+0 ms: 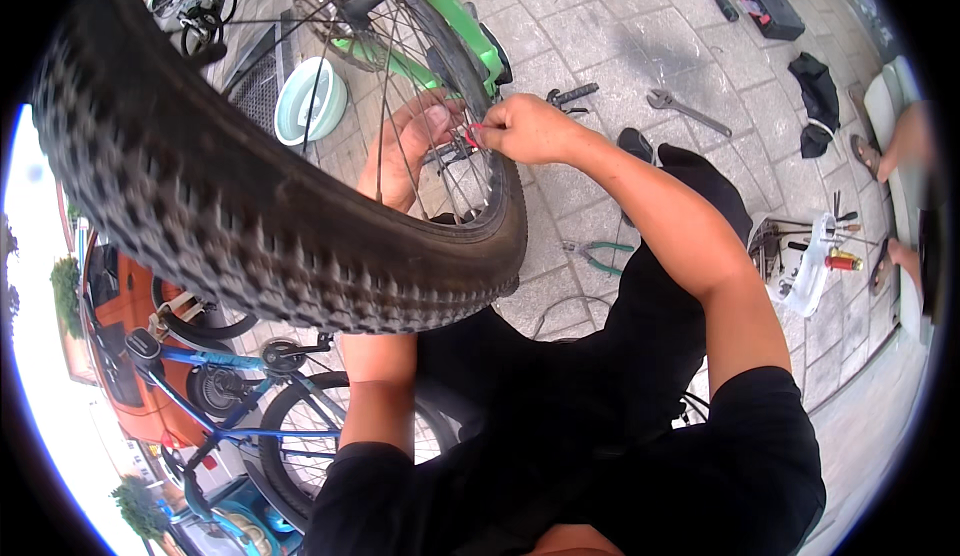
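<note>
A bicycle wheel with a knobby black tyre (230,216) fills the upper left, mounted on a green frame (455,16). My left hand (405,151) reaches behind the spokes (400,76), fingers spread against them near the rim. My right hand (530,128) is closed on a small red tool (472,136) pressed at a spoke by the rim. Both forearms come up from my black shirt at the bottom.
On the paved ground lie a wrench (685,108), green-handled pliers (600,254), a black handlebar grip (572,94), a pale bowl (310,101), a tool case (765,1) and a white tool tray (810,266). Another person's feet (890,156) stand right. A blue bicycle (250,396) is lower left.
</note>
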Tool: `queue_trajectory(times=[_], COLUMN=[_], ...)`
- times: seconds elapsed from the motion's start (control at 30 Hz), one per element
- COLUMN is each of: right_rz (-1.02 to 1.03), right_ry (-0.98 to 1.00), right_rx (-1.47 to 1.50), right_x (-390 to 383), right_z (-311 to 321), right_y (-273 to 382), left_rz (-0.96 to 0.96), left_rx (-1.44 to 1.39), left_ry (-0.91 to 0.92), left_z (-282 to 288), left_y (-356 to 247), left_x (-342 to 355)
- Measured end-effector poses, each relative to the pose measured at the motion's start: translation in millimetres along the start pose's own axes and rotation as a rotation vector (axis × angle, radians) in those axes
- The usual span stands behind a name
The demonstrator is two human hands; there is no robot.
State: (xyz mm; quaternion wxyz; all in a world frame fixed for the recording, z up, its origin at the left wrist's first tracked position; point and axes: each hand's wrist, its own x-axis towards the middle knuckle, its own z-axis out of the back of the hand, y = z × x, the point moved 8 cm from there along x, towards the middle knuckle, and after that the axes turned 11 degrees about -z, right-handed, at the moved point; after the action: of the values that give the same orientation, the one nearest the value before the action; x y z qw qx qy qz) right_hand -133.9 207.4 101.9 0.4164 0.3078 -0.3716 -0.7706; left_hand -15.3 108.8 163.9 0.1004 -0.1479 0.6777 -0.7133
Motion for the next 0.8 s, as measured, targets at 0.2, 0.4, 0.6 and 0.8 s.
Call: queue_trajectory(times=[0.2,0.4,0.6,0.8], right_rz=[-0.075,-0.102,-0.143,-0.115], right_ry=[-0.173,0.021,-0.022,-0.020], right_rx=[0.083,0.315,0.346,0.283], right_x=[-6,-39,-36,-38], right_z=[34,13,-6,-5], right_y=[1,-3,-12,-6], left_rz=[-0.002,-0.051,-0.054,-0.079], left_rx=[-0.020,-0.070,-0.073,-0.047], left_ry=[-0.042,-0.132,-0.117,-0.079], left_z=[5,6,9,10], left_y=[4,15,20,20], left_x=[1,2,3,5])
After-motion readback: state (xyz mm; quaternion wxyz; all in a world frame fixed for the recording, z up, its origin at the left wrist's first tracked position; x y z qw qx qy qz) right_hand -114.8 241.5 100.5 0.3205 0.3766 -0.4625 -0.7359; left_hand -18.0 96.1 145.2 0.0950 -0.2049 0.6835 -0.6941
